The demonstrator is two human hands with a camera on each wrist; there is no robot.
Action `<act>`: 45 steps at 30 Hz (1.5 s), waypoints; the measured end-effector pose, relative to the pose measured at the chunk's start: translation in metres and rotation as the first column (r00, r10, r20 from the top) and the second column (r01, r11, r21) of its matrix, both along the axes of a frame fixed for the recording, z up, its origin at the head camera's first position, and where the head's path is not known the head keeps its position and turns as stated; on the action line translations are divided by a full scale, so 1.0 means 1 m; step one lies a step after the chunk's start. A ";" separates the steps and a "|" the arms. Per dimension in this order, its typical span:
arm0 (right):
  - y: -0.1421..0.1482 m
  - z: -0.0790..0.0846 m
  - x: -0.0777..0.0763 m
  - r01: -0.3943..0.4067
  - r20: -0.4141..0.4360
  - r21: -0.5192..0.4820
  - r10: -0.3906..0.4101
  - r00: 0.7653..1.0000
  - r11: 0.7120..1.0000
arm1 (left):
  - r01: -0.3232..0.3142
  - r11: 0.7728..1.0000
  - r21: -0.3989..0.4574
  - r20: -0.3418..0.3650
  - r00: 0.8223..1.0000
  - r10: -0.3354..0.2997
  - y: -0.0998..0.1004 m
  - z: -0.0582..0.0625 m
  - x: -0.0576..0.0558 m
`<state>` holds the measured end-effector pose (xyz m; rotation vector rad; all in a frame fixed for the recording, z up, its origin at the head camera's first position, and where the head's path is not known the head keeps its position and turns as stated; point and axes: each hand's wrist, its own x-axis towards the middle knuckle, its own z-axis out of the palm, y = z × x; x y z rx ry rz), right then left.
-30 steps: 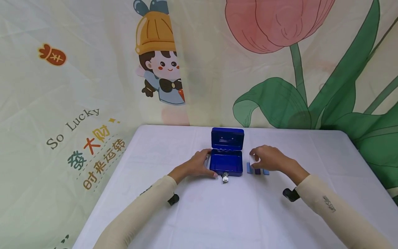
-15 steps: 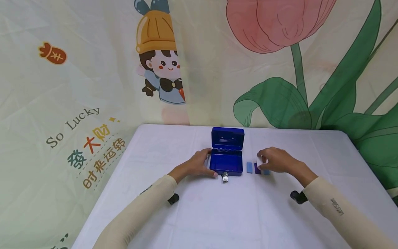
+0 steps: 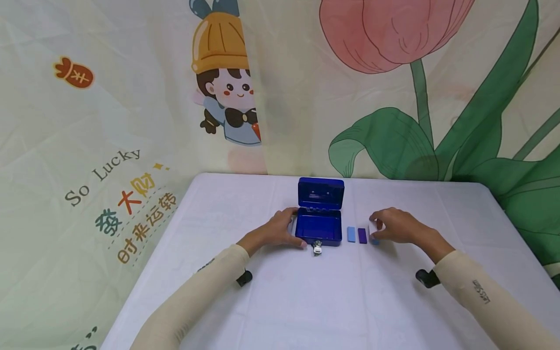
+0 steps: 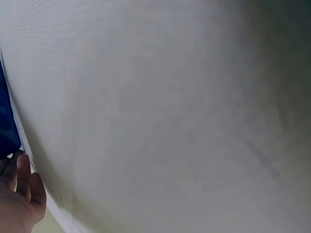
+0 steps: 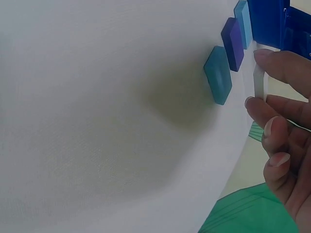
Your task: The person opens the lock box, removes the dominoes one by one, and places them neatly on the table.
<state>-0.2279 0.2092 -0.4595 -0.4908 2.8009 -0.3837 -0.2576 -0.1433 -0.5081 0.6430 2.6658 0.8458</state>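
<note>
A blue metal cash box (image 3: 321, 240) stands at the table's back with its lid up, bare inside. A silver padlock (image 3: 317, 249) hangs at its front. My left hand (image 3: 280, 231) holds the box's left side, thumb at the front corner and fingers towards the back. To the box's right, my right hand (image 3: 395, 226) pinches a small white block (image 5: 260, 81) between thumb and fingers, above the table. Close below it lies a teal-blue block (image 5: 218, 77), mostly covered by the hand in the head view. Beside that lie a purple block (image 3: 362, 236) and a light blue block (image 3: 351, 234).
A white cloth covers the table (image 3: 323, 301). Behind it hangs a printed backdrop (image 3: 284, 97) with a tulip, a cartoon figure and lettering. Black wrist cameras show at the left cuff (image 3: 225, 267) and the right cuff (image 3: 444, 265).
My right hand has moved right with the white block, from over the light blue block to over the teal-blue one. The purple and light blue blocks are now uncovered. My left hand stays put.
</note>
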 end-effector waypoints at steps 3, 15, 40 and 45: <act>0.003 -0.001 0.000 0.007 0.000 -0.001 -0.007 1.000 1.000 | -0.002 1.000 -0.003 0.002 1.000 0.002 0.000 0.000 0.000; 0.014 -0.008 -0.001 0.027 0.008 -0.008 -0.027 1.000 1.000 | -0.002 1.000 -0.005 -0.004 1.000 0.002 -0.001 0.000 -0.004; 0.028 -0.024 0.006 0.043 0.018 0.019 -0.043 0.999 0.999 | -0.006 1.000 -0.009 0.002 1.000 0.006 -0.001 -0.001 -0.001; 0.029 -0.024 0.007 0.042 0.010 0.020 -0.042 0.999 0.999 | -0.002 1.000 -0.008 0.000 1.000 0.002 -0.001 -0.002 -0.002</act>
